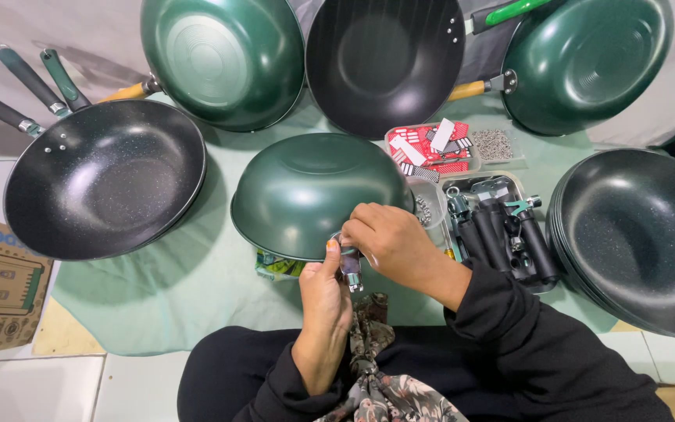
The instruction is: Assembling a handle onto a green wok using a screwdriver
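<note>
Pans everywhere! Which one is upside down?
The green pan in the middle, under both hands. It alone lies bottom-up on the green cloth; the others show their insides or lean up.

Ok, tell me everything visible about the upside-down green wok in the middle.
The wok is dark green with a smooth matte finish, seemingly coated metal, and lies upside down on the pale green cloth, its flat base facing up. It has no handle fitted; a small metal bracket juts from its near rim. The right hand rests on that rim over the bracket, and the left hand pinches the bracket from below. A green packet peeks out underneath.
</note>
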